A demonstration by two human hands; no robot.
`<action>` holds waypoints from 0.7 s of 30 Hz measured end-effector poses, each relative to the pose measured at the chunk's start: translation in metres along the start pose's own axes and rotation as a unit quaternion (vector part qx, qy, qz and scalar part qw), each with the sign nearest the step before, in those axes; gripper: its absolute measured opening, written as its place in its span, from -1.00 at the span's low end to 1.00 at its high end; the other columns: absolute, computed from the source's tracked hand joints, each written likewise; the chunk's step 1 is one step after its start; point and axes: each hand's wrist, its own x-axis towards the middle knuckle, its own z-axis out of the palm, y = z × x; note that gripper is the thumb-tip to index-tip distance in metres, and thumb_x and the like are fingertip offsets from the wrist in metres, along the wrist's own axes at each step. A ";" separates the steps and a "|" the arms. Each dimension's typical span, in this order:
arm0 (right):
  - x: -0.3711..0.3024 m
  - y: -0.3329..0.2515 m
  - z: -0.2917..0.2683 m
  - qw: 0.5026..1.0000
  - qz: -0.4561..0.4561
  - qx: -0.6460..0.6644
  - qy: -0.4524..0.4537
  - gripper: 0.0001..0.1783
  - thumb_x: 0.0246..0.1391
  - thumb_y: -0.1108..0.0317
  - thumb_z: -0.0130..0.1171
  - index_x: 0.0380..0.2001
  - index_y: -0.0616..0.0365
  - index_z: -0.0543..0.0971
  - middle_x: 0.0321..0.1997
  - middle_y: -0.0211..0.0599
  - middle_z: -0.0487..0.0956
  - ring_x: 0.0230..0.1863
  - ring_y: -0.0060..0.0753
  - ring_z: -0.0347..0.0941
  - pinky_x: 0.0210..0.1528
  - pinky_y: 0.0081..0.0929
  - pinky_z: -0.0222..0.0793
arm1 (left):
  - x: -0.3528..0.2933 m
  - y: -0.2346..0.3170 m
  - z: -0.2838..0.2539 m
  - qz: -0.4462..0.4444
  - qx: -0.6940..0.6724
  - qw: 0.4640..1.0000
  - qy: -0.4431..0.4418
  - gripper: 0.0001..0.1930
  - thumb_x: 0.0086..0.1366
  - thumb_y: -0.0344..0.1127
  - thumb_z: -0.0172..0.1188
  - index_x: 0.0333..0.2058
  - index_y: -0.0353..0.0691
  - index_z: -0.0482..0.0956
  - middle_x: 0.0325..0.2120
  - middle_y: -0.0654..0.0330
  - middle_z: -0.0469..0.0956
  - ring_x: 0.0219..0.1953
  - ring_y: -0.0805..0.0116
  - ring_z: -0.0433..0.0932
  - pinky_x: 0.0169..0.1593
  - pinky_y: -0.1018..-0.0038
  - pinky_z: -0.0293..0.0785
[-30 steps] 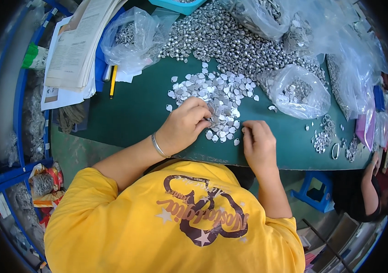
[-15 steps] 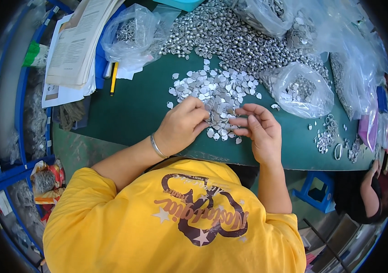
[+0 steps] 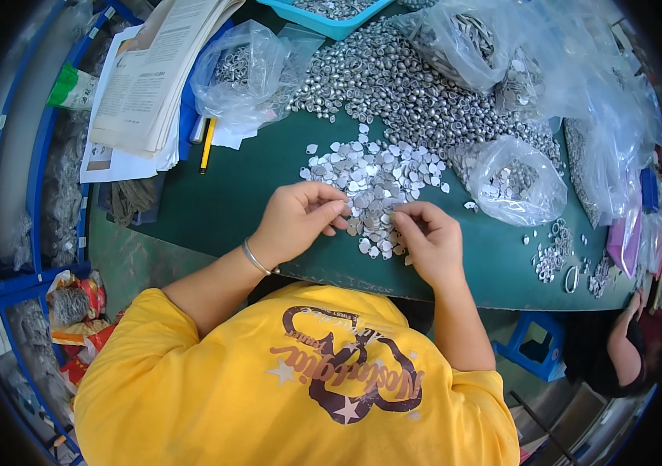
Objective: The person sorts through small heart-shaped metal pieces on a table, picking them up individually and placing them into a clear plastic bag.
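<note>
A loose pile of flat, silvery, heart-shaped metal pieces (image 3: 374,186) lies on the green tabletop before me. At the pile's near left edge is my left hand (image 3: 300,219), with a bangle on its wrist. Its thumb and forefinger are pinched together, and anything between them is too small to make out. My right hand (image 3: 433,245) is at the pile's right edge. Thumb and forefinger meet there over the pieces, the other fingers curled; whatever they pinch cannot be made out.
Behind the pile spreads a heap of small domed metal parts (image 3: 393,78). An open plastic bag of pieces (image 3: 517,182) stands to the right, near a cluster of small metal parts (image 3: 552,252). Papers (image 3: 141,101), a yellow pen (image 3: 207,146) and a blue tray (image 3: 339,25) lie farther back.
My right hand's spread fingers have drawn into a pinch, close to the pieces. My left hand stays pinched near the pile's left edge. The whole view has shifted slightly.
</note>
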 end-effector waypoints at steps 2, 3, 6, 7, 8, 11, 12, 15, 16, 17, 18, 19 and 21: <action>0.005 0.011 -0.014 0.958 0.063 0.270 -0.073 -0.93 0.14 0.52 0.04 -0.32 0.30 0.49 -0.40 -0.22 0.57 -0.51 -0.53 0.48 -0.60 -0.62 0.39 | 0.003 0.002 -0.006 -0.134 -0.247 0.960 -0.016 -0.83 0.26 -0.48 0.13 -0.17 -0.30 0.54 -0.31 0.12 0.60 -0.39 0.42 0.62 -0.34 0.61 0.53; 0.005 0.008 -0.016 0.924 0.065 0.370 -0.068 -0.92 0.11 0.56 0.02 -0.32 0.31 0.48 -0.40 -0.19 0.56 -0.52 -0.52 0.47 -0.60 -0.62 0.39 | 0.005 0.005 -0.006 -0.150 -0.309 0.939 -0.001 -0.81 0.23 -0.48 0.15 -0.16 -0.30 0.51 -0.37 0.17 0.56 -0.48 0.49 0.55 -0.38 0.64 0.48; 0.010 0.013 -0.029 0.929 0.059 0.346 -0.115 -0.91 0.00 0.60 0.08 -0.36 0.30 0.52 -0.42 -0.24 0.56 -0.49 -0.48 0.48 -0.54 -0.62 0.39 | 0.007 0.002 -0.005 -0.028 -0.118 0.992 0.017 -0.83 0.15 -0.46 0.22 -0.25 -0.31 0.55 -0.42 0.29 0.54 -0.44 0.54 0.49 -0.39 0.65 0.41; 0.008 0.008 -0.015 0.977 -0.014 0.202 -0.069 -0.90 -0.01 0.58 0.14 -0.35 0.29 0.55 -0.44 -0.28 0.55 -0.49 -0.49 0.47 -0.52 -0.61 0.39 | 0.012 0.000 -0.001 0.089 0.003 0.996 0.023 -0.83 0.10 -0.44 0.25 -0.29 -0.28 0.56 -0.48 0.33 0.47 -0.49 0.57 0.40 -0.39 0.64 0.36; 0.005 0.003 0.002 0.995 -0.087 0.053 -0.021 -0.88 -0.02 0.55 0.20 -0.34 0.28 0.58 -0.47 -0.32 0.54 -0.49 -0.51 0.47 -0.50 -0.60 0.38 | 0.010 0.003 0.001 0.135 0.110 0.985 0.020 -0.84 0.08 -0.50 0.28 -0.31 -0.27 0.57 -0.52 0.29 0.38 -0.45 0.53 0.41 -0.40 0.61 0.33; 0.013 0.002 0.015 0.931 -0.298 -0.210 0.027 -0.80 -0.10 0.48 0.31 -0.32 0.18 0.61 -0.49 -0.17 0.50 -0.51 -0.22 0.47 -0.44 -0.41 0.41 | 0.018 -0.003 0.015 0.249 0.247 0.936 0.026 -0.77 0.03 -0.48 0.32 -0.29 -0.30 0.56 -0.43 0.10 0.44 -0.41 0.16 0.47 -0.35 0.44 0.42; 0.015 0.006 0.017 0.921 -0.313 -0.229 0.035 -0.81 -0.11 0.47 0.31 -0.34 0.18 0.61 -0.49 -0.14 0.49 -0.50 -0.15 0.46 -0.43 -0.38 0.41 | 0.018 -0.004 0.015 0.249 0.246 0.936 0.030 -0.77 0.03 -0.48 0.32 -0.29 -0.30 0.56 -0.43 0.10 0.44 -0.41 0.16 0.47 -0.35 0.44 0.42; 0.015 0.009 0.011 0.965 -0.239 -0.106 0.030 -0.91 -0.02 0.49 0.23 -0.39 0.24 0.57 -0.52 -0.27 0.52 -0.57 -0.40 0.44 -0.54 -0.54 0.34 | 0.018 -0.007 0.016 0.258 0.249 0.933 0.030 -0.78 0.05 -0.46 0.32 -0.31 -0.28 0.53 -0.37 0.12 0.44 -0.39 0.21 0.50 -0.35 0.45 0.43; 0.014 0.009 0.009 0.991 -0.128 0.029 0.023 -0.94 0.03 0.49 0.19 -0.41 0.25 0.56 -0.53 -0.32 0.53 -0.61 -0.51 0.41 -0.59 -0.61 0.29 | 0.018 -0.007 0.014 0.257 0.247 0.934 0.032 -0.78 0.05 -0.46 0.32 -0.31 -0.28 0.53 -0.37 0.12 0.44 -0.39 0.21 0.50 -0.35 0.45 0.43; 0.014 0.004 -0.003 0.968 0.033 0.248 -0.015 -0.91 0.10 0.47 0.11 -0.45 0.25 0.53 -0.53 -0.40 0.52 -0.64 -0.71 0.30 -0.63 -0.75 0.15 | 0.017 -0.005 0.011 0.229 0.206 0.951 0.028 -0.80 0.07 -0.45 0.32 -0.31 -0.28 0.52 -0.39 0.16 0.45 -0.42 0.30 0.50 -0.37 0.50 0.43; 0.016 -0.001 -0.008 0.932 0.038 0.358 -0.048 -0.87 0.12 0.44 0.08 -0.48 0.22 0.51 -0.56 -0.38 0.51 -0.66 -0.76 0.23 -0.65 -0.76 0.06 | 0.016 -0.004 0.009 0.201 0.164 0.965 0.022 -0.81 0.09 -0.45 0.31 -0.32 -0.29 0.51 -0.42 0.20 0.46 -0.44 0.39 0.50 -0.38 0.54 0.42; 0.018 -0.002 -0.012 0.959 0.035 0.278 -0.043 -0.89 0.10 0.43 0.12 -0.46 0.24 0.53 -0.56 -0.38 0.52 -0.65 -0.73 0.27 -0.64 -0.75 0.11 | 0.017 -0.010 0.008 0.124 0.062 0.990 0.007 -0.84 0.13 -0.45 0.29 -0.33 -0.29 0.50 -0.44 0.23 0.47 -0.47 0.48 0.48 -0.42 0.60 0.40; 0.022 -0.004 -0.005 0.995 -0.043 0.090 -0.009 -0.88 0.05 0.42 0.19 -0.41 0.27 0.57 -0.58 -0.38 0.53 -0.62 -0.68 0.34 -0.58 -0.71 0.23 | 0.020 -0.001 0.000 -0.048 -0.141 0.987 -0.053 -0.91 0.19 -0.49 0.20 -0.35 -0.28 0.47 -0.48 0.27 0.50 -0.53 0.62 0.43 -0.51 0.72 0.33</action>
